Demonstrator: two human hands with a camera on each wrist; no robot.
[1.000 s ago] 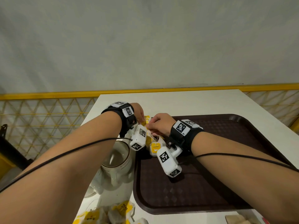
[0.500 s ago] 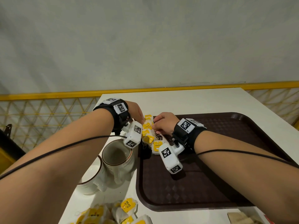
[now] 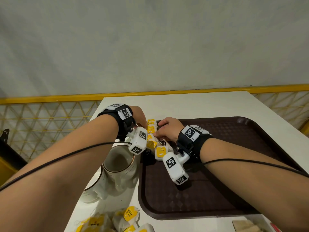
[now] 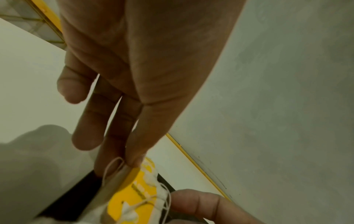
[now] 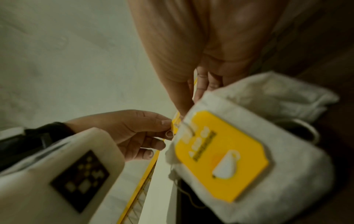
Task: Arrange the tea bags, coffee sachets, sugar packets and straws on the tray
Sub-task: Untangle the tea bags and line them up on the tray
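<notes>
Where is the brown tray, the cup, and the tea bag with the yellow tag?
brown tray (image 3: 225, 190), head view, bare textured floor.
cup (image 3: 117, 162), head view, inside wall.
tea bag (image 5: 220, 154), right wrist view, middle of its yellow tag.

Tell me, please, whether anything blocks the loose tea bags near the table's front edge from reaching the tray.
Nothing visible does: the loose tea bags lie just left of the tray's near corner, bare table between. The cups stand farther back.
</notes>
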